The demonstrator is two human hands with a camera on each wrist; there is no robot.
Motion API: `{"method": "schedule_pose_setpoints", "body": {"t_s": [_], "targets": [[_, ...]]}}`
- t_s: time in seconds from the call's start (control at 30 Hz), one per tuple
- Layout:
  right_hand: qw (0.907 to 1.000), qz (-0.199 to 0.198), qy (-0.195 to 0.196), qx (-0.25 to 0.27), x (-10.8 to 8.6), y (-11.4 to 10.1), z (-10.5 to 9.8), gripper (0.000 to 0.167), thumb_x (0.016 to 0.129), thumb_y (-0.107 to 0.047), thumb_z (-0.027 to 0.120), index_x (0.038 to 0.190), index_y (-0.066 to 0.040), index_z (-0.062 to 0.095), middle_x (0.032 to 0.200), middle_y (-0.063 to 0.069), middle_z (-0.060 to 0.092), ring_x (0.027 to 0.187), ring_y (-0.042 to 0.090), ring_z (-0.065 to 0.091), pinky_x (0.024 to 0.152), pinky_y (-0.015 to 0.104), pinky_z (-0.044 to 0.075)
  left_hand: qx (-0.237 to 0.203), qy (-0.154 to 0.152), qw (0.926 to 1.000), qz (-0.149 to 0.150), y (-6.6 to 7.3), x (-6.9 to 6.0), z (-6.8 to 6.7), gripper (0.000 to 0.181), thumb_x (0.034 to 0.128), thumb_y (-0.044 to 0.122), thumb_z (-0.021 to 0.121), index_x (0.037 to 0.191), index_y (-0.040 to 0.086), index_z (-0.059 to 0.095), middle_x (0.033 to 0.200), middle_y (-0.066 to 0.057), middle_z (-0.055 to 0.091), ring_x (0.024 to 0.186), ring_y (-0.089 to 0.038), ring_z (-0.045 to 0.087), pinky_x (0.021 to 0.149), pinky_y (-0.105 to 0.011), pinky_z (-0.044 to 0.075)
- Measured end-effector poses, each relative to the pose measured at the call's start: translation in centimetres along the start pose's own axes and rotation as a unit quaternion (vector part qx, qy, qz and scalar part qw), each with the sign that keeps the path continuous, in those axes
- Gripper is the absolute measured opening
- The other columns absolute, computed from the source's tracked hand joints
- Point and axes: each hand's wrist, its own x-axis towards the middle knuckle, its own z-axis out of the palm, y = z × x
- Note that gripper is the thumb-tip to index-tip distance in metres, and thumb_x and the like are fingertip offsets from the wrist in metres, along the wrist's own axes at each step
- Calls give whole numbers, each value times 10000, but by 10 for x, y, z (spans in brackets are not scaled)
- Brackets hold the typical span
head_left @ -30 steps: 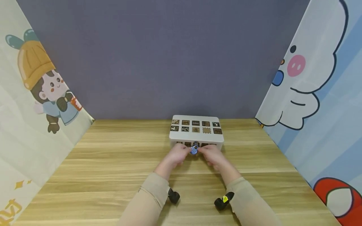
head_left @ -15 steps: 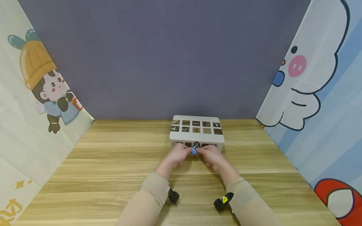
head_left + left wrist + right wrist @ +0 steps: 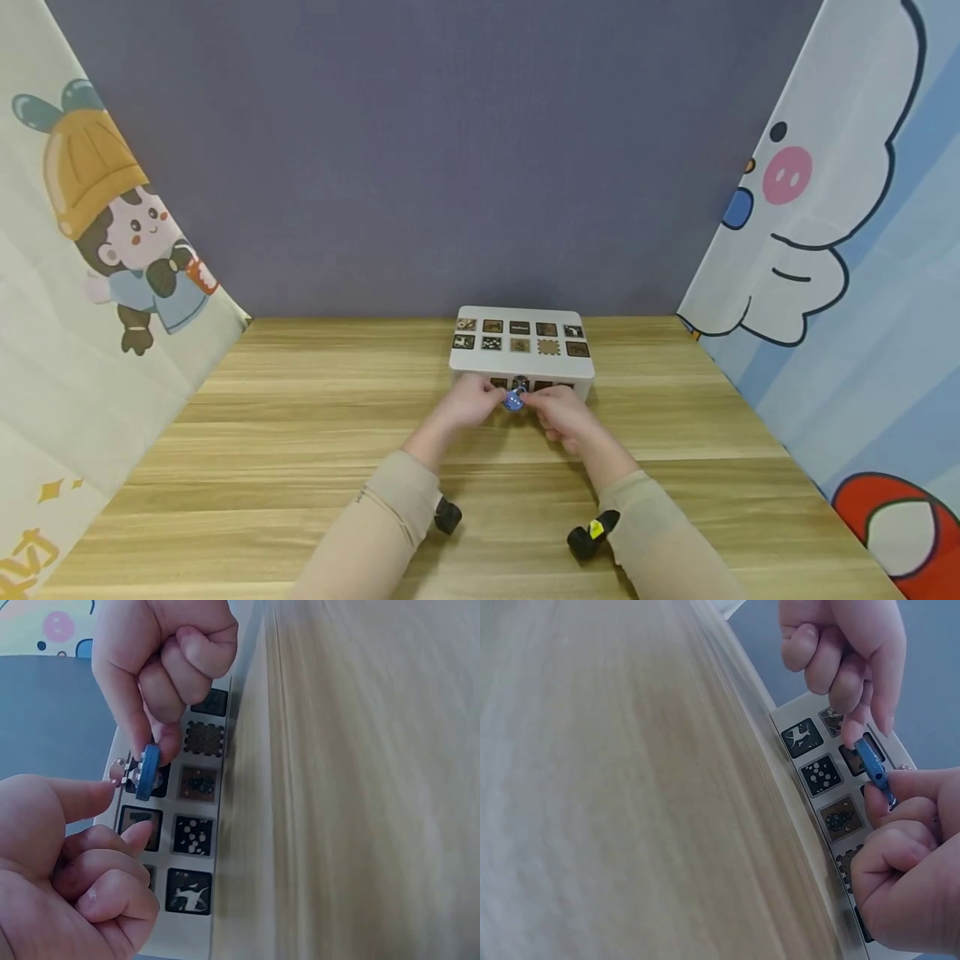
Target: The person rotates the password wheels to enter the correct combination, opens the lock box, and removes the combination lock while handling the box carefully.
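A small blue padlock with silver metal parts hangs at the front latch of a white box with dark square pictures. My right hand pinches the padlock between thumb and index finger, its other fingers curled in. On the other side, my left hand is close to the padlock. In the left wrist view, its thumb and index finger stand apart with a gap between them, near the silver part; whether they touch it I cannot tell. The padlock's front is mostly hidden in both wrist views.
The box stands on a wood-grain table, near a grey back panel. Cartoon-printed panels flank the table on both sides. A black wrist camera sits at each sleeve.
My left forearm has shifted slightly left, and the left hand has turned a little at the padlock. The right hand keeps its pinch. The box has stayed in place.
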Motion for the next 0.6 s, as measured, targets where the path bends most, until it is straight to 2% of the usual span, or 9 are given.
{"method": "schedule_pose_setpoints", "body": {"t_s": [0.17, 0.27, 0.37, 0.6], "targets": [[9999, 35, -90, 38, 1, 1, 0, 287, 967, -219, 667, 982, 66, 697, 539, -64, 332, 451, 81, 270, 400, 211, 266, 695, -11, 9974, 175, 1, 0, -5, 365, 991, 277, 656, 805, -34, 698, 555, 65, 455, 476, -84, 383, 420, -225, 342], [9999, 60, -137, 71, 1, 1, 0, 291, 975, -218, 659, 982, 71, 691, 546, -60, 336, 455, 82, 269, 401, 212, 267, 1030, 12, 9944, 213, 1, 1, -6, 391, 956, 333, 704, 677, 76, 609, 541, 78, 435, 465, -78, 370, 414, -224, 326], [9998, 98, -151, 116, 1, 2, 0, 276, 981, -214, 654, 983, 60, 694, 555, -58, 345, 460, 81, 276, 404, 209, 269, 1256, 14, 9917, 281, 1, 1, -7, 456, 909, 377, 754, 612, 142, 499, 520, 87, 405, 446, -73, 343, 398, -224, 296], [9994, 117, -168, 263, -1, 1, 1, 283, 984, -205, 652, 994, 76, 678, 549, -64, 326, 453, 72, 259, 398, 204, 251, 1605, -156, 9858, 474, 3, 1, -6, 339, 845, 368, 831, 733, 105, 649, 583, 54, 541, 483, -85, 422, 430, -244, 377]]}}
